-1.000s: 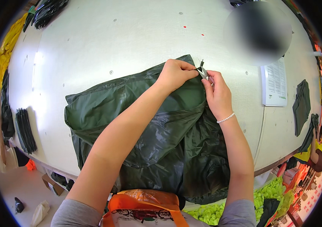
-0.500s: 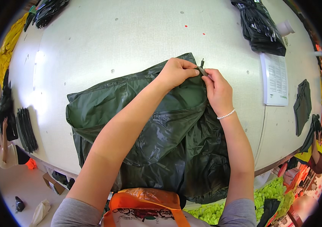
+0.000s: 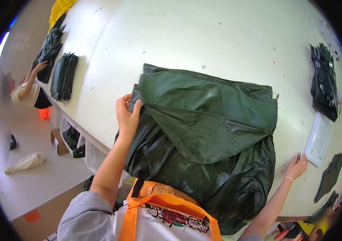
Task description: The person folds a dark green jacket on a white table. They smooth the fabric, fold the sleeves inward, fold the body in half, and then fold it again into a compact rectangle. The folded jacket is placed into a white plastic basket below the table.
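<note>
We saw only part of a small dark tool (image 3: pixel 298 156), our right hand (image 3: pixel 296 168) hiding the rest; far left, the top edge cut off yellow cloth (image 3: pixel 60 12).

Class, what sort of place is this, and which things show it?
Probably a clothing workshop: dark green cloth lies on a wide white table, with stacked dark pieces and another person handling dark material.

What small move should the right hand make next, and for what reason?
Probably the right hand should leave the small dark object at its fingers near the paper stack, to be free: the left hand is at the left edge of the dark green fabric, while the right edge has no hand on it.
</note>
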Demonstrator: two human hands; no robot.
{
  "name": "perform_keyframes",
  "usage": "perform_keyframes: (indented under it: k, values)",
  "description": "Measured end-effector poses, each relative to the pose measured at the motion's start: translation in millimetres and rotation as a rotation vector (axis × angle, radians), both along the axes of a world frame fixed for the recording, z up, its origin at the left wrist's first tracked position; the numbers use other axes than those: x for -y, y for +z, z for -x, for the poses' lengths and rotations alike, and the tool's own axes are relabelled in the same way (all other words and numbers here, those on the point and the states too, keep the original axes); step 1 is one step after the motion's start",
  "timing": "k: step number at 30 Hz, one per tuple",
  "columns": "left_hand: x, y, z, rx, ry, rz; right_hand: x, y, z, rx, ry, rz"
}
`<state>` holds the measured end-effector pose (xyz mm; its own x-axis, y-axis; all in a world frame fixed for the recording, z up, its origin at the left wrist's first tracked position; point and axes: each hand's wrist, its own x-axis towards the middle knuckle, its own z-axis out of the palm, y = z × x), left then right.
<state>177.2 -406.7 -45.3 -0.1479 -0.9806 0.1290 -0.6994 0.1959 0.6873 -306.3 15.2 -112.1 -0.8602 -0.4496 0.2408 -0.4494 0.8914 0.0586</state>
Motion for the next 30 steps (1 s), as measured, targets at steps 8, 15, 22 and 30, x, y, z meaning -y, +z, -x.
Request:
perform_keyframes:
  k: [8,15,22,30]
  values:
    - [-17.5,-5.9,29.5,-0.623,-0.009,-0.544,181.4,67.6,-183.9,1.465,-0.207,0.874]
    - [-30.5,16.2,61.9,-0.575,-0.206,-0.12,226.0,81.0,-208.1,0.84,0.334,1.057]
    - [-75.6,13.0,102.9,0.152,-0.799,0.08,232.4,69.1,-254.6,0.716,0.829,0.05]
    - [-78.6,-49.3,96.2,0.309,-0.885,0.001,176.0,96.2,-236.8,0.763,1.269,0.003]
